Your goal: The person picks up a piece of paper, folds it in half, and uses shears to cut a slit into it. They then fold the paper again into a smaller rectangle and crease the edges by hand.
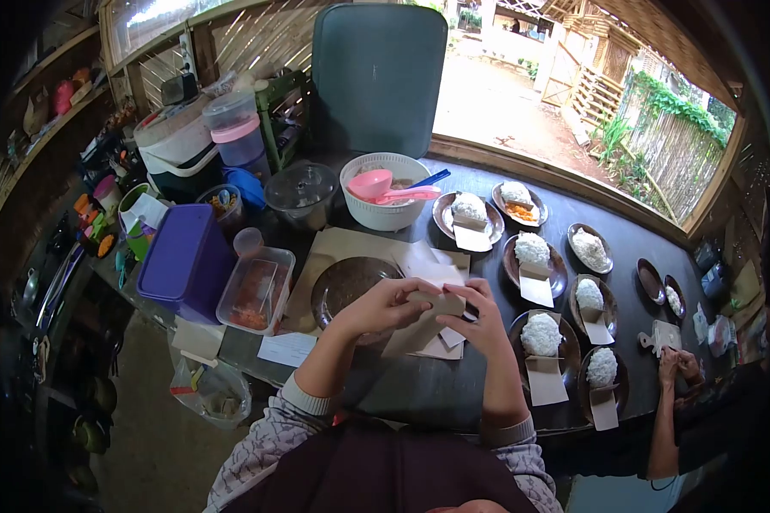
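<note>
My left hand [383, 305] and my right hand [479, 315] meet over the dark table [419, 389] and pinch a sheet of brown paper [426, 318] between them. The sheet lies over a small stack of similar papers. Just left of my hands sits an empty dark plate [340, 286] on a larger brown sheet. To the right stand several dark plates with white rice mounds [541, 333], each with a folded paper leaning on it.
A white colander [385, 201] with pink spoons stands behind the plate. A purple box [182, 259] and a clear tub [257, 291] with red food lie left. Another person's hands [680, 368] rest at the table's right end by a small board.
</note>
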